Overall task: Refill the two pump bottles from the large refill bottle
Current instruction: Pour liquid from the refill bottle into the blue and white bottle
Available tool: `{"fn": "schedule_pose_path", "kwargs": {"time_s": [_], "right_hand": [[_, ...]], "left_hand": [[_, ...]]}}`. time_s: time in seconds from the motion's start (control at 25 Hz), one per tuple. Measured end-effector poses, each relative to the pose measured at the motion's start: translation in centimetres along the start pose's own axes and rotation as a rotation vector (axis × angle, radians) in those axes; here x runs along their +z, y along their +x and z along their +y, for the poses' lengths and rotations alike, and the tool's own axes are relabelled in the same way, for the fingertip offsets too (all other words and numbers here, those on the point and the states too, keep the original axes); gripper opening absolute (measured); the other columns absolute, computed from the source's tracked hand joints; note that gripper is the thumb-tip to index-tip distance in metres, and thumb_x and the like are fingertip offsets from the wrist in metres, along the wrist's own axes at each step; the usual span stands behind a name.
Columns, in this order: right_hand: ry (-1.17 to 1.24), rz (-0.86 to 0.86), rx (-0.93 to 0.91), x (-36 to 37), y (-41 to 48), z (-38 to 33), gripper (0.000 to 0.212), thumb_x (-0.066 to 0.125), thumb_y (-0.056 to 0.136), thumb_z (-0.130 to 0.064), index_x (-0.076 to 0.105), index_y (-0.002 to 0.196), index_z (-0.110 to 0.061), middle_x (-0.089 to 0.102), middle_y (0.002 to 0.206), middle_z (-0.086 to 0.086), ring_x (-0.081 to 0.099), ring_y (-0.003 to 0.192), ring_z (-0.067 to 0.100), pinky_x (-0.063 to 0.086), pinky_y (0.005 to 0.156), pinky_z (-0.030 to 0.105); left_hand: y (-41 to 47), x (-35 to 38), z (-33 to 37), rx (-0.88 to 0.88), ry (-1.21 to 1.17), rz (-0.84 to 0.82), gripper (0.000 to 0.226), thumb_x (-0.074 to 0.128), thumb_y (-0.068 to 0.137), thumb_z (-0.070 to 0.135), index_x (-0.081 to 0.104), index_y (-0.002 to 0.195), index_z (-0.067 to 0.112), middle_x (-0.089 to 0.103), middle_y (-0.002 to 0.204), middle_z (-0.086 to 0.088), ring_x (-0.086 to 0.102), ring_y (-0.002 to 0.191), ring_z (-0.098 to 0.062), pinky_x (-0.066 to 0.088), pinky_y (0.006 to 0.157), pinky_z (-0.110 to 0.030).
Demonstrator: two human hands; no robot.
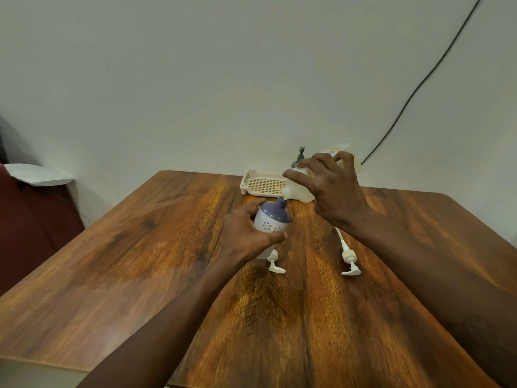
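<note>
While the left hand (246, 236) grips the purple-topped pump bottle (272, 219) at mid wooden table (140, 261), the right hand (333, 189) clasps the tilted refill bottle (299, 189), spout at the pump bottle's open neck.

Cannot read the label print on the refill bottle (301, 191): too small, and mostly covered by the right grip (333, 189) wrapped round its middle. Cannot tell whether liquid runs where its spout meets the neck of the blue-and-white pump bottle (272, 219). Loses that bottle's lower body behind the left grip (246, 236). Shows only the head and shoulder of the grey pump bottle (300, 156) behind the right grip. Hides the right end of the tray (260, 186) behind the refill bottle. Buries the tube top of the right-hand pump (349, 261) under the right wrist. Cuts the surface (140, 247) at the bottom edge, the cable (419, 88) at the top, the dark red furniture (33, 225) at the left.
</note>
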State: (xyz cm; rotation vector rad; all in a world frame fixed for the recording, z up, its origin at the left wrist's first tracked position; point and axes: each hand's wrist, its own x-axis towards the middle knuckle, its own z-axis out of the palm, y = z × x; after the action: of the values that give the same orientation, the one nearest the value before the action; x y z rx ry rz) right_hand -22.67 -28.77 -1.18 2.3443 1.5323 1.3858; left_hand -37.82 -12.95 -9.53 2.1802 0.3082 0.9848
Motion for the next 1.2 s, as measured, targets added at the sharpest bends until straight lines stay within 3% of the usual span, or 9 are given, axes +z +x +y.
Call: {"fn": "schedule_pose_path", "kwargs": {"time_s": [0.24,0.6,1.2], "right_hand": [[0.001,0.006,-0.014,-0.3,0.2,-0.1,0.071,0.083,0.075,-0.014,0.056,0.139,-0.031,0.062,0.136,0.011,0.053,0.126,0.035,0.033,0.096,0.054],[-0.004,-0.001,-0.048,-0.6,0.7,-0.1,0.070,0.079,0.078,-0.011,0.054,0.140,-0.032,0.061,0.138,0.010,0.052,0.128,0.034,0.033,0.097,0.053],[-0.008,0.012,-0.137,-0.5,1.4,-0.3,0.068,0.078,0.079,-0.009,0.055,0.140,-0.031,0.061,0.137,0.012,0.053,0.129,0.037,0.034,0.099,0.057]], "left_hand": [[-0.1,-0.4,0.4,-0.012,-0.002,0.003,0.079,0.095,0.059,0.045,0.066,0.130,0.026,0.062,0.100,0.023,0.057,0.082,0.016,0.051,0.067,-0.005],[-0.1,-0.3,0.0,-0.007,0.010,0.008,0.082,0.094,0.061,0.047,0.065,0.133,0.023,0.072,0.115,0.009,0.066,0.092,-0.005,0.051,0.073,-0.010],[-0.2,-0.1,-0.8,-0.031,0.003,-0.007,0.083,0.095,0.061,0.045,0.064,0.134,0.021,0.072,0.117,0.007,0.068,0.096,-0.008,0.049,0.076,-0.010]]}}
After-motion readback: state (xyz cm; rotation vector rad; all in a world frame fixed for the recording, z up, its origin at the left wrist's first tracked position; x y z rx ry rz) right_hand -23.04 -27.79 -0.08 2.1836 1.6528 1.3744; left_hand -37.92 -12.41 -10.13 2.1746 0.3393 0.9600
